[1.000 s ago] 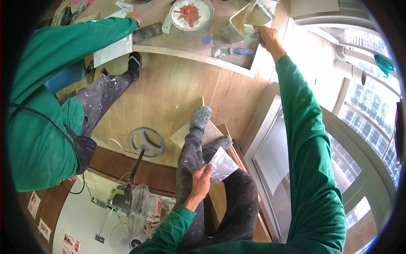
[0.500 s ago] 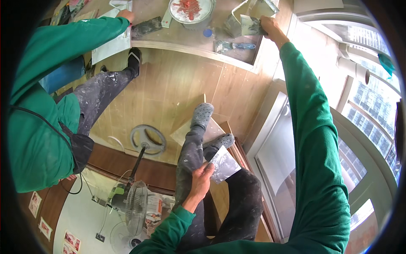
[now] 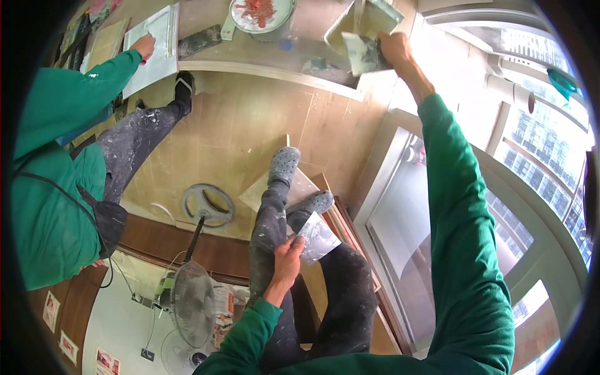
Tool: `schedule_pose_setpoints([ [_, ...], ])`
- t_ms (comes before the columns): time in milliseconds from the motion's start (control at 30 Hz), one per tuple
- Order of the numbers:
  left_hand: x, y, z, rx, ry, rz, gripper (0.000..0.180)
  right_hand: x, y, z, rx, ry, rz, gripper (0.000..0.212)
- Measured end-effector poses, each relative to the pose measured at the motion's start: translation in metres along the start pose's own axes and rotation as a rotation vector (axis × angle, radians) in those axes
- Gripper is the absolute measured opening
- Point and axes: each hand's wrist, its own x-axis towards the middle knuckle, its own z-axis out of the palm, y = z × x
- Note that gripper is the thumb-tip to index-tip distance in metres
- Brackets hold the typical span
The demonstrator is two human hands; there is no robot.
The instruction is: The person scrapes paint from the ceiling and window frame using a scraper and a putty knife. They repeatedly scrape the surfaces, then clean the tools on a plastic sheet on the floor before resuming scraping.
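Observation:
My left hand [image 3: 289, 255], fingers closed, grips a square, pale metal scraper plate [image 3: 320, 239] with white smears, held above my thighs. At the far right my outstretched right hand [image 3: 397, 51] is closed round a putty knife; its broad, smeared blade [image 3: 359, 53] is tilted at the near side of a rectangular tub [image 3: 337, 34]. Whether the blade touches the tub's wall I cannot tell. The putty knife's handle is hidden in my palm.
A bucket [image 3: 234, 14] with red matter on top stands left of the tub. A co-worker's hand [image 3: 144, 46] is over a white panel [image 3: 165, 62]. Near me are a standing fan [image 3: 192, 303], its round base [image 3: 208, 206] and a glazed door frame [image 3: 400, 206].
My right hand has drawn the putty knife slightly toward me relative to the tub. The co-worker's hand has moved left over the panel. The whole view has shifted a little; my left hand keeps its plate.

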Motion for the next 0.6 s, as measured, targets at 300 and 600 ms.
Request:
schedule_pose_setpoints([
  [300, 0.008, 0.004, 0.012, 0.040, 0.044, -0.044, 0.031, -0.090, 0.069, 0.007, 0.461, -0.018, 0.218, 0.034],
  [600, 0.016, 0.017, 0.017, 0.081, 0.043, 0.056, 0.025, -0.114, 0.127, 0.047, 0.681, -0.001, 0.368, 0.031],
])
